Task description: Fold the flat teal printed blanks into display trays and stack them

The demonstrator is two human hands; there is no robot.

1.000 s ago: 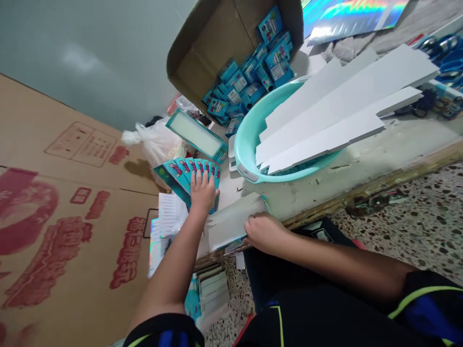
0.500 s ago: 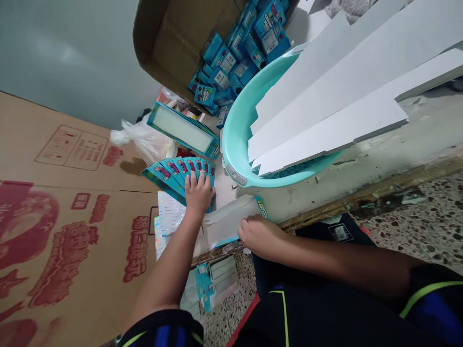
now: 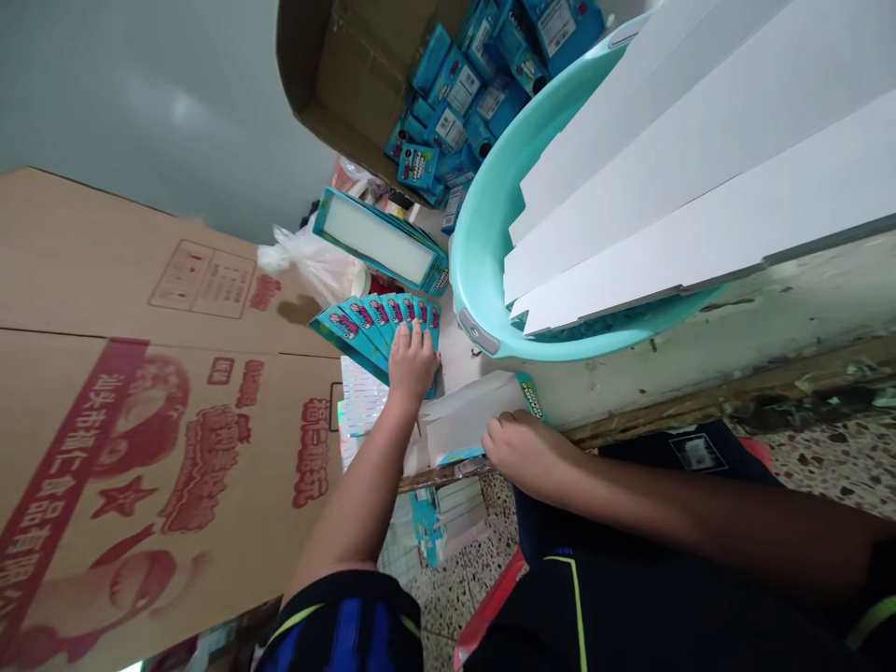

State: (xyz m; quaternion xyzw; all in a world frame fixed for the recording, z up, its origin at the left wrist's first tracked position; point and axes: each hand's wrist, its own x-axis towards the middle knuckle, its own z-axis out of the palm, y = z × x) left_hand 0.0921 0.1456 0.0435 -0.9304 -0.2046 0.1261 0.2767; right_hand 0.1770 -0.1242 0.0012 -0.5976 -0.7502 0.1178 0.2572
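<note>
Left hand [image 3: 413, 364] open, palm lay flat on fanned teal printed cardboard cards [image 3: 371, 327], fan's long axis ran leftward | Right hand [image 3: 528, 455] lay curled against edge of white card sheet [image 3: 469, 415], grip unclear | Cards lay nearer left hand

I see glossy teal printed card [image 3: 350, 327] mid-frame, matt white paperboard strips [image 3: 700, 187] at upper right, a smooth turquoise plastic basin [image 3: 483, 252] beneath them, and matt brown corrugated cardboard [image 3: 140, 280] at left.
</note>
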